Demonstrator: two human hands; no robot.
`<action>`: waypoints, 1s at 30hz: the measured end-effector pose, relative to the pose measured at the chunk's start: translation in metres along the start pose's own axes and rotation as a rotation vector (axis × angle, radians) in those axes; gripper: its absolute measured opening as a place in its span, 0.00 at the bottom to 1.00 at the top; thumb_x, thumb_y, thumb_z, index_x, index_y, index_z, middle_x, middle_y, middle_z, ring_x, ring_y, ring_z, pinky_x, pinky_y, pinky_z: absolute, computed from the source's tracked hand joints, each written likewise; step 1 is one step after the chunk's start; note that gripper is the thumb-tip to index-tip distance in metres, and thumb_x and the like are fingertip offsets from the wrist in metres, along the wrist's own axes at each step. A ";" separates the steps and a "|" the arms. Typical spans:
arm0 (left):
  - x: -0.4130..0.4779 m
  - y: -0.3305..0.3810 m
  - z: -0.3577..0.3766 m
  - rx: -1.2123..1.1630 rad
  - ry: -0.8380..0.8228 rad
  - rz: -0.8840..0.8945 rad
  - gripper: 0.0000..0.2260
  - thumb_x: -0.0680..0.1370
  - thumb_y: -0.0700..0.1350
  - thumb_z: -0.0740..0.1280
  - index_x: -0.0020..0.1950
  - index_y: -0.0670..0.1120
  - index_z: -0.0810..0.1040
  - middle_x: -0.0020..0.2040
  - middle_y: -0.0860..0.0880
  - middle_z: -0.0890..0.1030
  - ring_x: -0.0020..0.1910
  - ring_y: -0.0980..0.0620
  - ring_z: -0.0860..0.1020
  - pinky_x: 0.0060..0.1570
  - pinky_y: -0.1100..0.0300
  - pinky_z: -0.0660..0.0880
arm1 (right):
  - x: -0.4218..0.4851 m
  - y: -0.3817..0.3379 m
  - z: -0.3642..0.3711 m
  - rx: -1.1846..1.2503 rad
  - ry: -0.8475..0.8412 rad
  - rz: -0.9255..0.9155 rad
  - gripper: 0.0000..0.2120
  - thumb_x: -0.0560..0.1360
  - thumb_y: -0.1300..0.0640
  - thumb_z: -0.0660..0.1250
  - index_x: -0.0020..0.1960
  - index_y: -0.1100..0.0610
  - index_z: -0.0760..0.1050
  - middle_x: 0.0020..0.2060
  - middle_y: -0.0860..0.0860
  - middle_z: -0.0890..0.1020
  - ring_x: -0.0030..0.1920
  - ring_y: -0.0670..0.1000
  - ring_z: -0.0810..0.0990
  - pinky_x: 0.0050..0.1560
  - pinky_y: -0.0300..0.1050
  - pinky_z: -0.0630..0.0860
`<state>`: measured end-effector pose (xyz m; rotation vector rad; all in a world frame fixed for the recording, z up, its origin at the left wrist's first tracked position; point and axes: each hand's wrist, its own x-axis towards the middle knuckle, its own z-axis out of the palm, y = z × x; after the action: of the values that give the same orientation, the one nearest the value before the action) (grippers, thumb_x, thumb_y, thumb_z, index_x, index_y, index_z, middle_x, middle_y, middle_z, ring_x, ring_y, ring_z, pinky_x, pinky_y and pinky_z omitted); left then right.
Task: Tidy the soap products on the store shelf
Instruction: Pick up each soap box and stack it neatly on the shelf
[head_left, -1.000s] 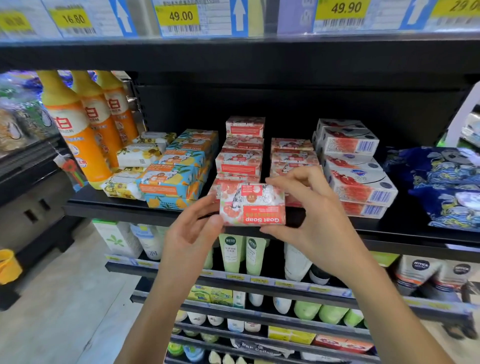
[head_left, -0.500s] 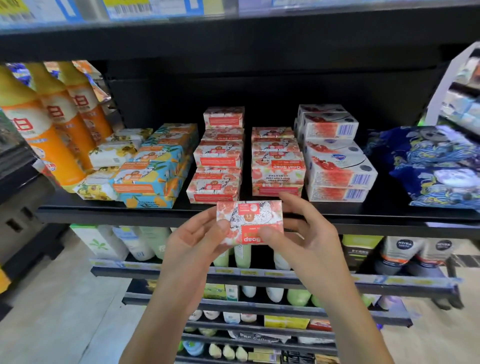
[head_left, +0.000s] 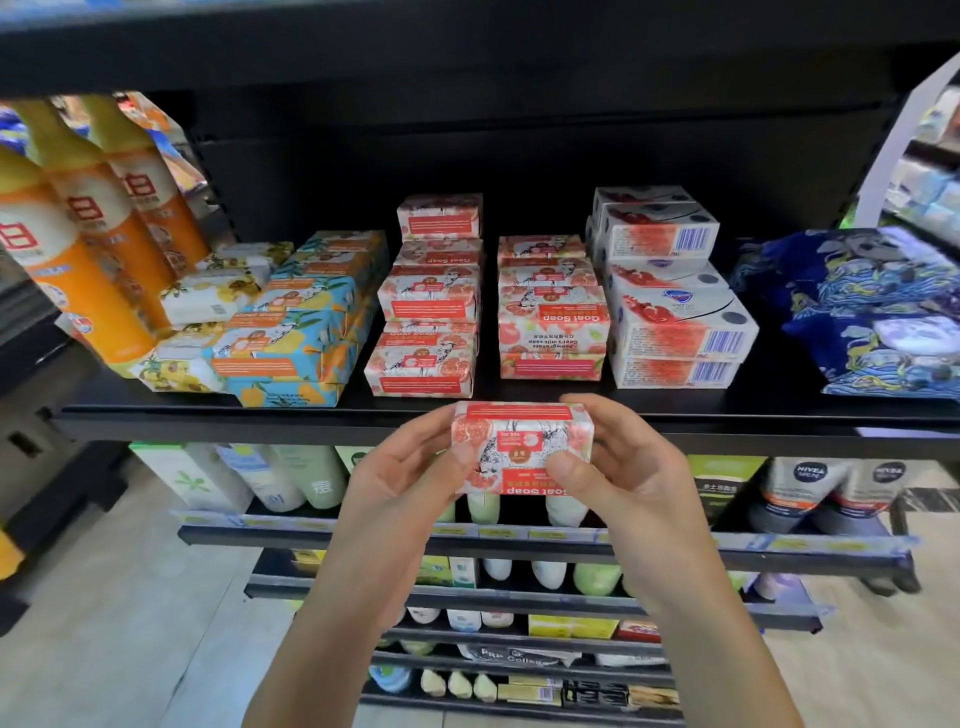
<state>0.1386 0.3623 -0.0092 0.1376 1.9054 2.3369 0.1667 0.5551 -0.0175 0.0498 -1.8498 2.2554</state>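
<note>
Soap, one pink bar (head_left: 519, 447), sits pinched at its ends between the left hand (head_left: 400, 483) and right hand (head_left: 631, 470) just off the shelf (head_left: 208, 420) edge, lettering upside down, probably being squared up before joining one of the two pink stacks (head_left: 428, 296) behind; three orange bottles (head_left: 78, 223) stand far left.

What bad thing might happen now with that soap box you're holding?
The left hand and right hand hold the red soap box out in front of the shelf edge, so a slip would probably drop it toward the lower shelves. Its Goat Soap print reads upside down, so it may get shelved that way. The red stack behind looks uneven; a nudge might topple it.
</note>
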 end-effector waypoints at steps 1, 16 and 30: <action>0.000 0.001 0.000 0.009 -0.008 -0.003 0.22 0.71 0.50 0.72 0.65 0.48 0.81 0.59 0.46 0.86 0.62 0.48 0.82 0.67 0.47 0.74 | 0.000 0.001 -0.002 -0.004 -0.012 -0.016 0.22 0.71 0.59 0.75 0.64 0.54 0.78 0.56 0.51 0.86 0.59 0.52 0.84 0.56 0.43 0.80; 0.001 0.002 0.004 -0.063 -0.047 -0.069 0.17 0.74 0.54 0.69 0.54 0.43 0.87 0.56 0.40 0.86 0.60 0.44 0.83 0.61 0.52 0.80 | -0.001 0.006 -0.010 -0.043 -0.090 -0.118 0.24 0.70 0.63 0.76 0.65 0.56 0.77 0.59 0.53 0.84 0.64 0.55 0.81 0.67 0.52 0.76; -0.006 0.002 0.010 -0.051 0.015 -0.011 0.26 0.70 0.52 0.74 0.65 0.42 0.81 0.56 0.43 0.86 0.59 0.48 0.84 0.59 0.59 0.80 | -0.007 -0.004 -0.006 -0.139 0.004 0.133 0.30 0.66 0.35 0.78 0.63 0.46 0.79 0.53 0.44 0.86 0.51 0.47 0.86 0.51 0.38 0.80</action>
<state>0.1459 0.3707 -0.0053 0.1050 1.8462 2.3838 0.1753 0.5604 -0.0163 -0.1033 -2.0597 2.2009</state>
